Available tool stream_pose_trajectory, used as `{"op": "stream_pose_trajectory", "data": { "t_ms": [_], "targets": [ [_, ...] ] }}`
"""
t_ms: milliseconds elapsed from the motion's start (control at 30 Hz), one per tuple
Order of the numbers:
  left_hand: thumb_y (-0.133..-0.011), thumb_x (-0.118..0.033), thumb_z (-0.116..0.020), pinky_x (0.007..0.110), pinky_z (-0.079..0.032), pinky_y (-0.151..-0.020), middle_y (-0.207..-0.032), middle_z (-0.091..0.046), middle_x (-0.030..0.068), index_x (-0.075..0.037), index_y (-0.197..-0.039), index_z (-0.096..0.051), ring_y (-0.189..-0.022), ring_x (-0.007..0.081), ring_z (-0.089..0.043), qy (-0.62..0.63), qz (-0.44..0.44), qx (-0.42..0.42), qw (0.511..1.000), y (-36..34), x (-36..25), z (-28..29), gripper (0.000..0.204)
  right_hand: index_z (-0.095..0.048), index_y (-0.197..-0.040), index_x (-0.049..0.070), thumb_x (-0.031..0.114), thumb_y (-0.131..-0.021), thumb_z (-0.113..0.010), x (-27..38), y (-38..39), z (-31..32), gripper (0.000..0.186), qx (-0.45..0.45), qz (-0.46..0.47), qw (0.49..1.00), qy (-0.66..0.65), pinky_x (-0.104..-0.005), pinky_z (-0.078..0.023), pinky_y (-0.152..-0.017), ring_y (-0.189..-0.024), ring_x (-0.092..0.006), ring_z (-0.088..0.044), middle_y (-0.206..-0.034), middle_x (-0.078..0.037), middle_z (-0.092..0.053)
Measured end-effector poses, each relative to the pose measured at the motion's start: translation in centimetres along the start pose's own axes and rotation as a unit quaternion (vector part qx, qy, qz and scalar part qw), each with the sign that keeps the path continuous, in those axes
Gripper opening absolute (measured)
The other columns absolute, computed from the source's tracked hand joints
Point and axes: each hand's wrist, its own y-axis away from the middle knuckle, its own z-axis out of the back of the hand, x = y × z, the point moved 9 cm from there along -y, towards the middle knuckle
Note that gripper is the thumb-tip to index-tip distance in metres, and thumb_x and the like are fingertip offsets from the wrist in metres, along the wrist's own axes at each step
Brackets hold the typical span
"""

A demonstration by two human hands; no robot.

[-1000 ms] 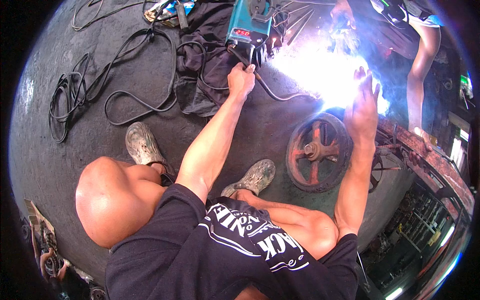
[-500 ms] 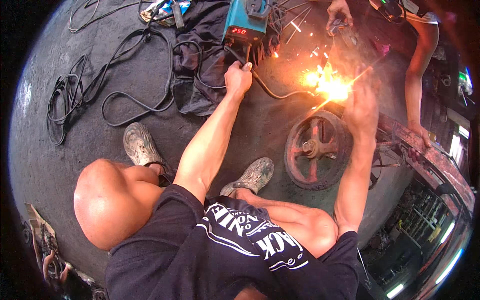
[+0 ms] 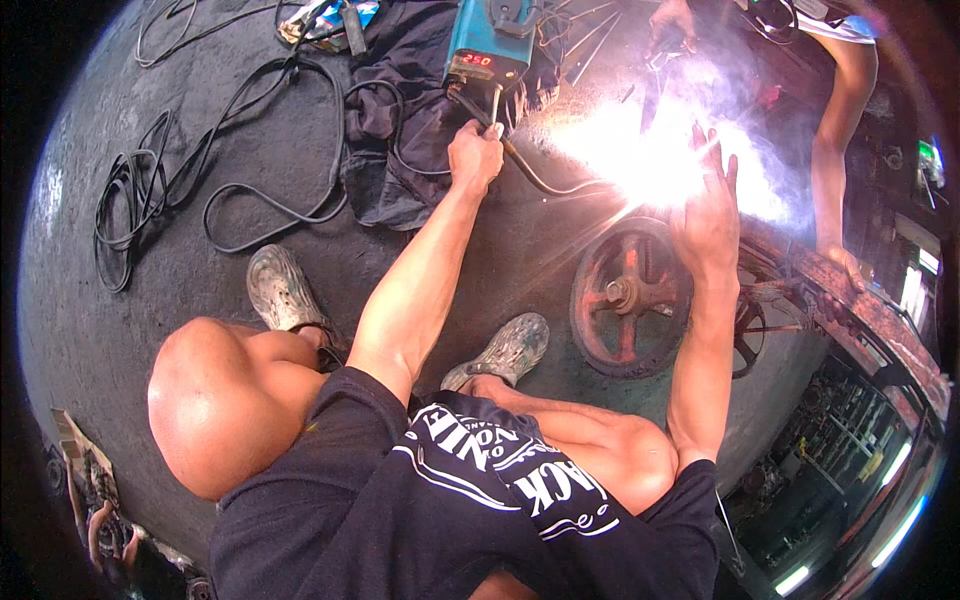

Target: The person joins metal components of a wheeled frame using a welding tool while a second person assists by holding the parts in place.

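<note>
My left hand [image 3: 475, 157] is closed round a thin rod [image 3: 496, 104] just below a teal welding machine [image 3: 490, 50]. My right hand [image 3: 708, 222] is raised with its fingers stretched out, beside a white welding glare [image 3: 655, 155] that partly washes it out. It seems to hold nothing. Left of my right wrist is a reddish, rusty spoked wheel [image 3: 627, 300]. Another person's hand [image 3: 672, 25] at the top holds a tool over the glare, partly hidden by smoke. That person's other hand [image 3: 845, 265] rests on a rusty metal frame [image 3: 870, 310].
Black cables [image 3: 150, 190] lie looped on the dark floor at the left. Dark cloth [image 3: 385, 160] is bunched by the machine. A cable [image 3: 545, 183] runs toward the glare. Thin rods [image 3: 593, 47] lie at the top. My clog-shod feet [image 3: 510, 350] are near the wheel.
The orange sparking has become a larger, white glare with more smoke. My right hand has shifted slightly left and turned, its fingers more spread. My left hand stays in place.
</note>
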Motion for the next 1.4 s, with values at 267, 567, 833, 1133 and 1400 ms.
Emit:
{"op": "stream_pose_trajectory", "data": {
  "t_ms": [267, 567, 833, 1133, 1400],
  "targets": [
    [-0.096, -0.034, -0.068, 0.047, -0.052, -0.087, -0.102, -0.073, 0.0264, 0.0, -0.102, -0.07, -0.1, 0.0421, -0.07, 0.017, 0.007, 0.036, 0.999, -0.6, 1.1, -1.1, 0.034, -0.04, -0.157, 0.006, 0.011, -0.101, -0.048, -2.7, 0.2, 1.3, 0.056, -0.016, -0.043, 0.999, 0.03, -0.0539, -0.018, -0.126, -0.154, -0.0347, -0.029, -0.161, -0.015, -0.041],
    [-0.095, -0.032, -0.068, 0.046, -0.052, -0.088, -0.101, -0.074, 0.0236, -0.001, -0.102, -0.072, -0.1, 0.0393, -0.071, 0.029, 0.014, 0.045, 0.998, -1.0, 1.6, -1.5, 0.032, -0.051, -0.146, 0.002, 0.009, -0.099, -0.05, -2.5, 0.6, 1.3, 0.047, -0.011, 0.002, 0.999, 0.052, -0.0576, -0.02, -0.125, -0.152, -0.0384, -0.03, -0.159, -0.019, -0.043],
    [-0.095, -0.031, -0.068, 0.045, -0.051, -0.091, -0.105, -0.073, 0.026, 0.001, -0.106, -0.071, -0.104, 0.0421, -0.07, 0.016, 0.031, 0.032, 0.999, -0.4, 0.8, -0.7, 0.033, -0.044, -0.154, 0.004, 0.008, -0.099, -0.049, -2.5, 0.5, 1.8, 0.055, -0.047, -0.025, 0.998, -0.032, -0.0559, -0.02, -0.125, -0.153, -0.0368, -0.029, -0.16, -0.018, -0.041],
    [-0.096, -0.032, -0.068, 0.048, -0.05, -0.089, -0.102, -0.072, 0.0288, 0.003, -0.1, -0.068, -0.104, 0.045, -0.068, 0.026, 0.015, 0.044, 0.999, -0.3, 0.6, -0.9, 0.035, -0.043, -0.155, 0.004, 0.014, -0.104, -0.047, -2.1, 0.3, 1.6, 0.052, -0.041, -0.025, 0.999, 0.016, -0.0522, -0.018, -0.127, -0.153, -0.0336, -0.032, -0.16, -0.017, -0.043],
    [-0.095, -0.033, -0.069, 0.046, -0.051, -0.086, -0.1, -0.072, 0.028, 0.002, -0.099, -0.069, -0.101, 0.0436, -0.069, 0.018, 0.01, 0.035, 0.999, -0.5, 0.9, -1.0, 0.035, -0.043, -0.152, -0.002, 0.002, -0.088, -0.048, -1.0, -0.1, 0.2, 0.064, -0.009, -0.026, 0.999, -0.02, -0.0521, -0.021, -0.127, -0.154, -0.0347, -0.03, -0.161, -0.018, -0.041]
  ]
}}
